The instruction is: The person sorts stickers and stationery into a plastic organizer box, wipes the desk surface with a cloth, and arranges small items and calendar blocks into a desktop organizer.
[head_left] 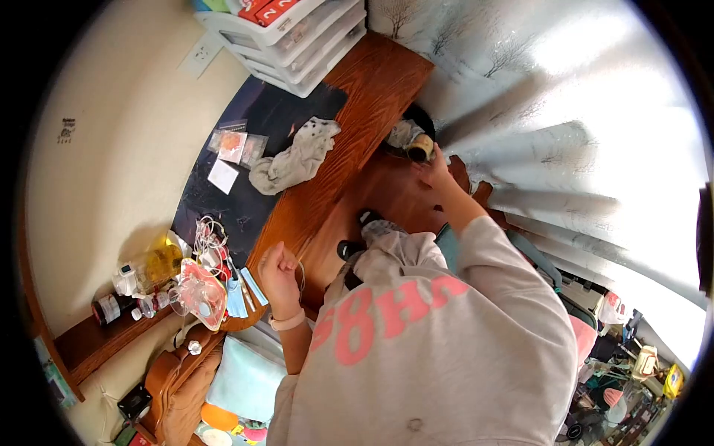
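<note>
My left hand, with a pale band on its wrist, is curled closed just off the front edge of the wooden desk; nothing shows in it. My right hand reaches out past the desk's far end, its fingers on a small yellowish jar with a dark round end. Beside the jar is a dark bin with a greyish-white crumpled liner. A grey cloth with dark spots at one end lies on the desk's dark mat.
White drawers stand at the desk's back. Small packets, white cables, a clear-and-red mask-like item and an oil bottle are on the left. Curtains hang on the right. A cushioned chair is lower left.
</note>
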Motion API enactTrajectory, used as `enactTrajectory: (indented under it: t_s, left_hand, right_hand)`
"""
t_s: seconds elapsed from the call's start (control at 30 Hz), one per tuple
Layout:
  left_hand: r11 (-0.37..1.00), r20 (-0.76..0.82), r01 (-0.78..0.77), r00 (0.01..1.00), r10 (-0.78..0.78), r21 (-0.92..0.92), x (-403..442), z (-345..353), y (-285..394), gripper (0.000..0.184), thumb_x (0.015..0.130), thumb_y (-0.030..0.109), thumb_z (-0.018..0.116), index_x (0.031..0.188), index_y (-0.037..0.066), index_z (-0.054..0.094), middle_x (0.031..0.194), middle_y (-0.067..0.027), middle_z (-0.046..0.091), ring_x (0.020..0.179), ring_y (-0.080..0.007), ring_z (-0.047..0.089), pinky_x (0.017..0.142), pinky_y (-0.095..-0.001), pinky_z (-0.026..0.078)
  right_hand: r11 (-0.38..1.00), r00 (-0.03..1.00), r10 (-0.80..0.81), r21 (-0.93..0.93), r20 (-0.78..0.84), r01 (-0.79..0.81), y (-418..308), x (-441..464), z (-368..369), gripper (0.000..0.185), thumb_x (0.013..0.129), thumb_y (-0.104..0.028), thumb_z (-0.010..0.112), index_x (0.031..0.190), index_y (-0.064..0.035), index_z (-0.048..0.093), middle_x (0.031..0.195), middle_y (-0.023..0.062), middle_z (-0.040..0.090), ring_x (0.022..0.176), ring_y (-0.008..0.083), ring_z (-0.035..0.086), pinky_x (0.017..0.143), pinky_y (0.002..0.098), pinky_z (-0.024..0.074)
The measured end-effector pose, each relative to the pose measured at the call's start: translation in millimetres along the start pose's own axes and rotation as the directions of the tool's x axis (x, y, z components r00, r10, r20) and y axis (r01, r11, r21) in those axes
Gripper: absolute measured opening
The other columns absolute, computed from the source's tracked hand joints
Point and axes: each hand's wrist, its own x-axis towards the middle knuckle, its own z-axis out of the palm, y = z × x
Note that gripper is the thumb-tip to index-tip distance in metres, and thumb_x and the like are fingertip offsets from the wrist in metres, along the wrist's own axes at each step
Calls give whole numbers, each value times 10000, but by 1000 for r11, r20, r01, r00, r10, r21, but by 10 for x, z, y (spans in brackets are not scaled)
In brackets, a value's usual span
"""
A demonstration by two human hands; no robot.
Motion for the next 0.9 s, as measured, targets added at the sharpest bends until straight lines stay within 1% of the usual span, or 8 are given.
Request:
enactTrajectory:
  t_s: [0.07,0.17,0.27,0.33,0.43,0.5,0.6,0.9]
  left_hand:
    - [999,93,35,995,-36,14,68,35,-75,318,814,123,519,553,109,337,536,22,293,500,-84,285,495,-232,251]
    - [993,72,105,991,-109,56,89,214,-133,318,817,127,517,555,109,338,539,22,290,495,-88,285,495,-231,256]
    - [983,55,166,984,-170,80,95,315,-211,325,820,121,512,552,111,329,534,19,287,485,-91,287,490,-231,262]
    - [978,53,123,990,-134,168,103,220,-264,313,817,126,517,557,101,344,534,11,313,487,-96,308,487,-239,267]
    - [777,-12,-35,998,54,628,221,-332,-290,279,789,141,547,567,74,392,530,-20,387,490,-137,380,499,-261,306]
    - [200,84,-151,947,310,968,369,-895,-172,198,728,169,610,642,49,479,599,-77,497,561,-225,486,557,-309,375]
    - [-590,358,-44,830,428,806,667,-1564,411,348,632,194,700,896,35,539,903,-169,581,817,-340,553,723,-404,433]
    - [-398,244,-169,959,146,902,1557,-2344,1036,769,588,372,715,1138,-65,402,1123,-285,471,1066,-388,460,892,-407,390]
  right_hand:
    - [989,993,-15,142,-117,32,7,295,-164,563,760,-429,626,1165,-91,426,1123,115,491,925,251,527,750,402,466]
    - [844,955,-125,-478,269,245,257,761,-878,608,812,-383,542,1285,-56,345,1161,128,474,1093,253,434,951,406,316]
    - [338,826,-328,-760,458,555,687,355,-1923,479,810,-295,539,1194,-35,418,1156,115,489,1047,235,474,845,326,419]
    - [-348,995,-69,-936,75,47,794,-239,-2466,702,768,-375,579,1294,7,315,1298,217,373,1226,347,321,992,369,307]
    - [-420,956,4,-868,-293,-265,977,-576,-3634,773,743,-446,587,1304,1,300,1324,237,322,1233,360,306,1000,376,286]
    - [-468,908,-38,-795,-418,-386,834,-871,-4083,759,750,-442,576,1305,-4,300,1327,235,317,1237,358,301,1000,398,275]
    - [-473,870,-113,-744,-480,-472,730,-1159,-4401,737,760,-435,559,1307,-13,301,1331,232,311,1243,356,292,1000,430,258]
    - [-493,904,-238,-758,-355,-427,3095,-1224,-3918,674,790,-415,508,1312,-40,305,1344,225,290,1260,350,266,1000,526,208]
